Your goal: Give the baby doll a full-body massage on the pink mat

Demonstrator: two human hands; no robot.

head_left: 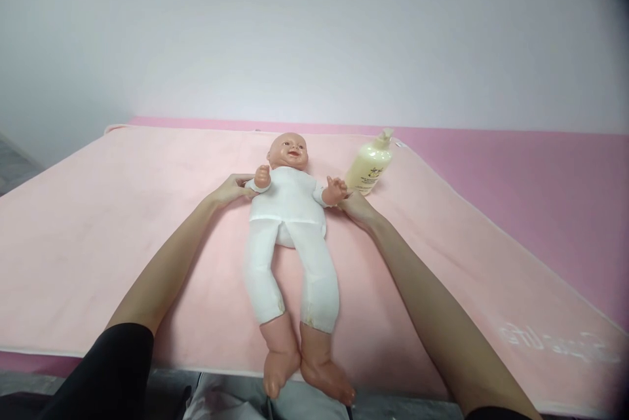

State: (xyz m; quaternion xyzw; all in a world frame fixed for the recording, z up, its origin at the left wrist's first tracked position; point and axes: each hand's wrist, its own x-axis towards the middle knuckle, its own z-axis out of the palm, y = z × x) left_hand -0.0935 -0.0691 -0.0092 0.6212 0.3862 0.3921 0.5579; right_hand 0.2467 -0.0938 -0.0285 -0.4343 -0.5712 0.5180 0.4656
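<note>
A baby doll with a white cloth body lies on its back on a pink towel, head away from me and feet over the near edge. My left hand is at the doll's arm on the left, its fingertips hidden behind that arm. On the other side my right hand is at the doll's other arm, fingers curled and partly hidden by the doll's hand. Just behind my right hand stands a pale yellow pump bottle, tilted in view.
Under the towel is a pink table surface, showing along the back and right. A white wall rises behind it. White lettering marks the towel's near right corner. My legs in grey trousers are below the near edge.
</note>
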